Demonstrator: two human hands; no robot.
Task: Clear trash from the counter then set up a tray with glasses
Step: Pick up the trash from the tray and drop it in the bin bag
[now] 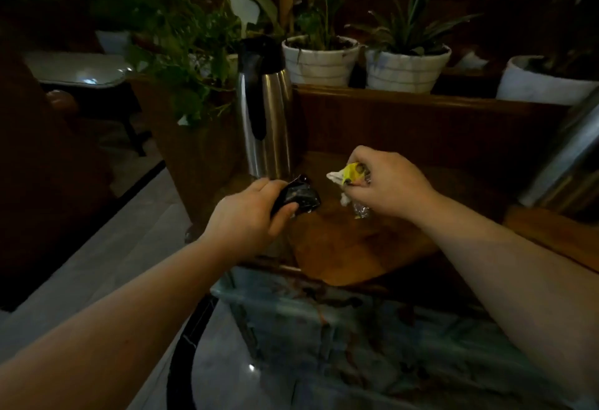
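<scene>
Left hand (249,215) is gripping a black wrapper (298,197) mid-frame, right hand (385,183) clutching a yellow-white wrapper (348,174), both over the counter (356,247) by the flask (264,111).

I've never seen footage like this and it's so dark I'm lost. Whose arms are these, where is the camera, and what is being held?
There is only one picture, taken by a wide-angle camera worn on a person's head, looking forward and down, so the two bare arms are the wearer's own. No machine is involved. The left hand grips a crumpled black wrapper. The right hand is closed on a bunch of scraps: a yellow wrapper with white paper and some clear plastic sticking out. Both hands are over a wooden counter. A tall steel flask with a black top stands at the back left, and white plant pots sit on the ledge behind. I cannot see a tray or any glasses.
</scene>
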